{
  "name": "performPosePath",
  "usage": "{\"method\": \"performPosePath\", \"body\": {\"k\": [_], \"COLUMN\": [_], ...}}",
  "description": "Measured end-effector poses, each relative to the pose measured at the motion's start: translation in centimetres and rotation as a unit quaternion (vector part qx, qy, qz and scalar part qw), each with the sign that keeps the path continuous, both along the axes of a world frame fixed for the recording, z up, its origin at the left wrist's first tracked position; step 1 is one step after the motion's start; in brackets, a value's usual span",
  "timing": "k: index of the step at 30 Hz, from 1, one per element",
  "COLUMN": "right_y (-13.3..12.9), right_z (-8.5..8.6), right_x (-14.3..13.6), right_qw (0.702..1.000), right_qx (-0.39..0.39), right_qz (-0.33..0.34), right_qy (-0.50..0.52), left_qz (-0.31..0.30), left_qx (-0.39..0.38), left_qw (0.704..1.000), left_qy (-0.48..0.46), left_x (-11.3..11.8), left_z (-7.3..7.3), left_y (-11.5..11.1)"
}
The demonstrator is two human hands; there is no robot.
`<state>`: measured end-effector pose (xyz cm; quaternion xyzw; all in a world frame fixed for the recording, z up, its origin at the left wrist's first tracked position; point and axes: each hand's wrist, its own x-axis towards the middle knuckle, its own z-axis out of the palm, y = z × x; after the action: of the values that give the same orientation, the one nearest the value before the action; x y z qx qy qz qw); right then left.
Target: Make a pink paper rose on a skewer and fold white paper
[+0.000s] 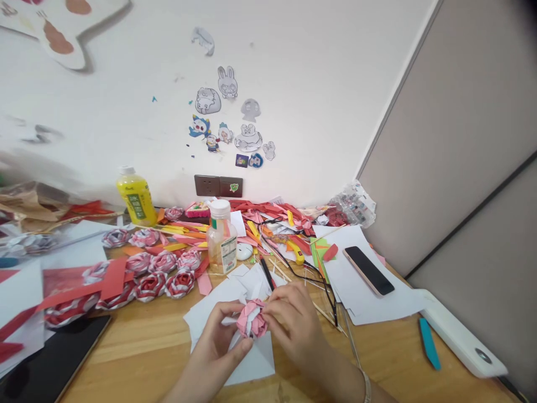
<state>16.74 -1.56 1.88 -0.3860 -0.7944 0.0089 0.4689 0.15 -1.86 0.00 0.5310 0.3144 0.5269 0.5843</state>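
Note:
A pink and white folded paper flower (253,319) is held up between my two hands, above white paper sheets (255,361) on the wooden table. My left hand (222,338) closes round its left side and underside, thumb below and index finger above. On the right edge, the fingertips of my right hand (291,316) pinch the paper; the exact fold under them is hidden. Just behind the flower lies a black pen (267,274). Finished paper roses in pink, red and white (151,286) sit in rows to the left.
An open-looking clear bottle (222,235) and a yellow bottle (136,196) stand behind. Coloured paper strips (289,221) pile along the wall. A yellow glue gun or cutter (296,252), phone (369,271), tablet (54,358), white long device (461,336) and teal piece (429,343) lie around.

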Motion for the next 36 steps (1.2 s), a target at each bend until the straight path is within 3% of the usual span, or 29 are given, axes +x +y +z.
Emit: {"method": "performPosePath", "body": {"k": [3,11,19,36], "right_y": [-0.1,-0.3,-0.1,0.0], "right_z": [0.1,1.5,0.2,-0.5], "right_x": [-0.1,-0.1,-0.2,-0.1], "right_qw": [0.996,0.992,0.989,0.978], "right_qx": [0.072,0.059,0.088,0.155], "right_qz": [-0.01,-0.035,-0.031,-0.055], "right_qy": [-0.046,-0.107,-0.114,-0.125], "left_qz": [0.002,0.013,0.003,0.026], "left_qx": [-0.003,0.014,0.025,0.018], "left_qw": [1.0,1.0,0.999,0.999], "left_qy": [0.011,0.024,0.029,0.013], "left_x": [0.1,0.0,-0.2,0.1], "left_z": [0.0,0.1,-1.0,-0.2], "left_y": [0.0,-0.1,-0.1,-0.2]}}
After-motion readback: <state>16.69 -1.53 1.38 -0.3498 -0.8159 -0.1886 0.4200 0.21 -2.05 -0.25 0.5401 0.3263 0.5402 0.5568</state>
